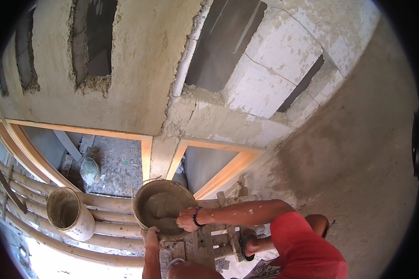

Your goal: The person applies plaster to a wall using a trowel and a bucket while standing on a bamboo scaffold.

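A round bucket (138, 211) of wet grey mortar (165, 207) stands on a bamboo and wood platform in front of me. My left hand (152, 237) is closed on its near rim. Over the right side of the bucket is my right hand (187, 219), with a dark beaded bracelet (198, 217) at its wrist. Its fingers are curled down at the mortar's surface; whatever they hold is hidden. A thin wire handle rises at the bucket's far edge.
A second mortar-stained bucket (81, 223) stands left on bamboo poles (118, 229). Ahead are wooden frames (146, 156) in a plastered wall (139, 69) with tall openings. White blocks (270, 83) lie further right. My sandaled foot (249, 245) rests on the platform.
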